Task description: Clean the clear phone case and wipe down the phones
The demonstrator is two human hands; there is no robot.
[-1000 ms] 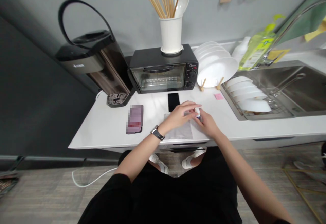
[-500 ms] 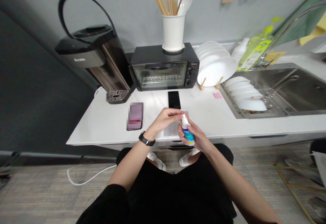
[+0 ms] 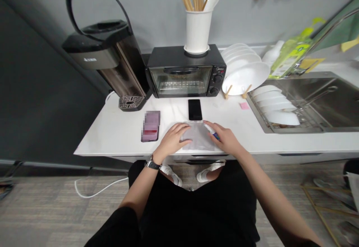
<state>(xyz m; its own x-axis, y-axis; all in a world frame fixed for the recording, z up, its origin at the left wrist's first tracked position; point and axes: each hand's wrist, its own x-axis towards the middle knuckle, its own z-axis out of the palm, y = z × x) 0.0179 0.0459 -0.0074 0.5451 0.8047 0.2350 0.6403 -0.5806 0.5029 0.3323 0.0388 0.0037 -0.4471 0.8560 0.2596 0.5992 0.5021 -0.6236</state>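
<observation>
A small white spray bottle with a blue label sits in my right hand, tilted low over the counter; the palm and fingers hide its lower part. My left hand is open, thumb apart from the fingers, at the left edge of a thin greyish sheet lying flat on the counter. Whether the sheet is cloth or plastic I cannot tell. Just behind it lies a black-screened phone. To the left of my left hand is a second phone-shaped item, purplish and blurred out.
The white counter carries a black toaster oven with a cup of chopsticks on top. A tall water dispenser stands left. Right are racked plates, a pink note, and a sink holding bowls.
Both hands have come apart and down to the counter. My left hand has left the bottle's top and opened over the sheet. The bottle has tilted over in my right hand.
</observation>
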